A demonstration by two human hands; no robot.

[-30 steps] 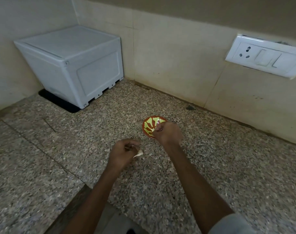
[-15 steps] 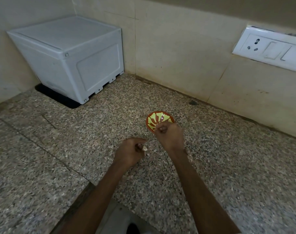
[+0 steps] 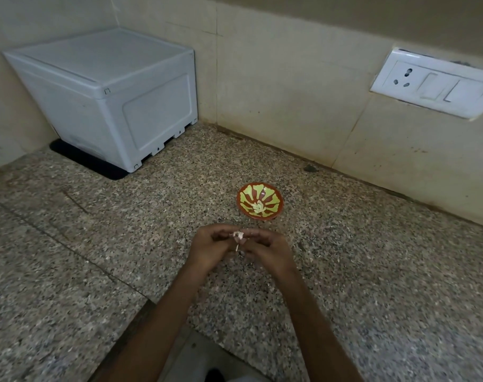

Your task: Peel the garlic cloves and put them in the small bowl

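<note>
Hands meet over the counter (image 3: pixel 372 271): the right hand (image 3: pixel 265 252) has come back from the small bowl (image 3: pixel 272 195) to the left hand (image 3: pixel 210 249), both pinching one garlic clove (image 3: pixel 239 235) just before it. Peeled cloves (image 3: pixel 258 207) lie inside; white box (image 3: pixel 105 97) and socket plate (image 3: pixel 433 84) sit well apart.

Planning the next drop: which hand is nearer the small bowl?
Right. The right hand sits directly before the small bowl; the left hand is farther, offset leftward; both pinch a garlic clove.

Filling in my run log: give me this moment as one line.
phase: peeling | left hand: pinches garlic clove | right hand: pinches garlic clove | small bowl: peeled cloves inside, apart from hands
</note>
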